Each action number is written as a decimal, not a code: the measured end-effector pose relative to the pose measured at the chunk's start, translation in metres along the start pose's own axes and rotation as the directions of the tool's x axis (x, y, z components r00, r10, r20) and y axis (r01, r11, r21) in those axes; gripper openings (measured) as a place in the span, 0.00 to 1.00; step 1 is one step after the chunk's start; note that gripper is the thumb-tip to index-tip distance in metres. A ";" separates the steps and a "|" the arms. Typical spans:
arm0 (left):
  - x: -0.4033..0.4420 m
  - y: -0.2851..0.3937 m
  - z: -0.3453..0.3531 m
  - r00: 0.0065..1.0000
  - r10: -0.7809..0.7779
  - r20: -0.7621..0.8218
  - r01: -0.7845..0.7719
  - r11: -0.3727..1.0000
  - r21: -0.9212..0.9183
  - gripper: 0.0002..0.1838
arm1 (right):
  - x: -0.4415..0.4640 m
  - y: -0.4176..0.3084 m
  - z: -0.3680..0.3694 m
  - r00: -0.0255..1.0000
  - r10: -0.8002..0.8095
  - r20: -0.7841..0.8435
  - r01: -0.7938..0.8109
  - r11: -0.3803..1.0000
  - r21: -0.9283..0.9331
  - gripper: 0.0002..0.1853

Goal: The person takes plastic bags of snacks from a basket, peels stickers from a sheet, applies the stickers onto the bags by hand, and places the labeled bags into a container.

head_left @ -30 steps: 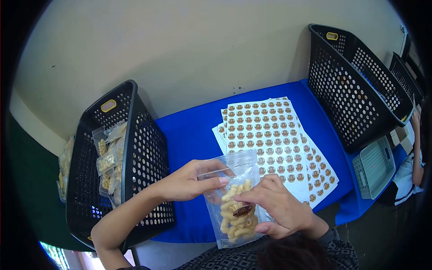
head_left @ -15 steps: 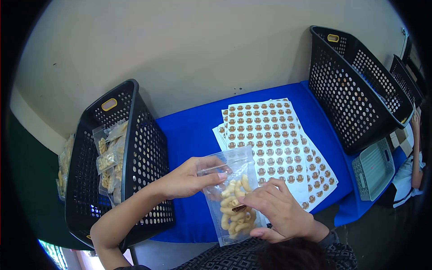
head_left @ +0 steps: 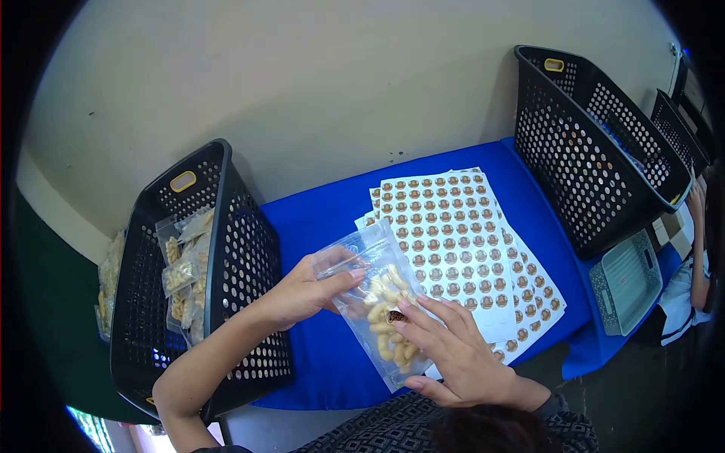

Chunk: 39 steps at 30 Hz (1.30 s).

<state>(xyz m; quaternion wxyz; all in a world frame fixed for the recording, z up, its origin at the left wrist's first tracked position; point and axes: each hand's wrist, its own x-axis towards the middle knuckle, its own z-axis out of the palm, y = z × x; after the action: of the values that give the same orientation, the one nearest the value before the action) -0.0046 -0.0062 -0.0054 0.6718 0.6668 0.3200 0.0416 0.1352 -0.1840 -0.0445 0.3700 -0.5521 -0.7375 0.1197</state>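
Observation:
A clear zip bag (head_left: 362, 302) of pale curved snacks hangs tilted over the blue cloth. My left hand (head_left: 313, 285) grips its upper left side between thumb and fingers. My right hand (head_left: 464, 355) lies against the front of the bag with its fingers extended, partly over a dark brown oval sticker (head_left: 396, 316). Just behind the bag, sheets of round brown stickers (head_left: 445, 219) lie overlapped on the blue table cloth (head_left: 317, 215).
On the left stands a black perforated basket (head_left: 245, 264) with filled bags (head_left: 181, 273) inside. Another black basket (head_left: 574, 158) is at the right, above a grey-green tray (head_left: 623, 287). A co-worker's arm (head_left: 698, 226) shows at the far right edge.
The bag has tilted further and shifted slightly up and left with my left hand. The fingers of my right hand have straightened and spread over the bag's front by the sticker.

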 end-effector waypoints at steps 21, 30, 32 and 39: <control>-0.002 0.002 0.004 0.994 0.008 0.107 -0.012 0.999 0.033 0.17 | 0.000 0.008 0.014 0.993 0.060 0.099 -0.050 0.993 -0.105 0.31; -0.007 0.007 0.014 0.974 0.051 0.222 -0.076 0.992 0.104 0.16 | -0.003 0.019 0.029 0.956 0.170 -0.238 -0.185 0.982 -0.043 0.40; -0.009 0.009 0.017 0.970 0.048 0.238 -0.076 0.991 0.111 0.18 | -0.005 0.015 0.029 0.917 0.315 -0.244 -0.237 0.923 0.302 0.42; -0.011 0.010 0.035 0.975 0.060 0.213 -0.076 0.995 0.068 0.20 | -0.015 0.003 0.025 0.858 0.481 0.183 -0.335 0.251 0.908 0.19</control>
<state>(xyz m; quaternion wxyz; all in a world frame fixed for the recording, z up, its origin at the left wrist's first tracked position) 0.0075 -0.0407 0.0049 0.6743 0.7029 0.2255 -0.0186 0.1220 -0.1907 -0.0692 0.6154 -0.4284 -0.3476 0.5630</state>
